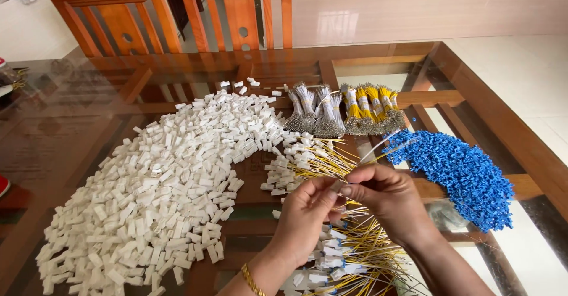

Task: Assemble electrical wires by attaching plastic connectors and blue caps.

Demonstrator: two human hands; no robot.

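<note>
Left hand (305, 213) and right hand (384, 198) pinch a white connector (338, 185) above wired connectors (349, 260).

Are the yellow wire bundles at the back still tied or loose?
Tied: the yellow wire bundles each have a white band around them and lie fanned side by side.

Thin yellow wire (371, 154), slanting up-right from fingertips

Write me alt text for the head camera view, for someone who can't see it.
Two bare hands, left hand and right hand, pinch thin yellow and white wires together above a glass-topped wooden table. A large heap of white plastic connectors lies to the left, a pile of blue connectors to the right, and bundled wires behind.
</note>
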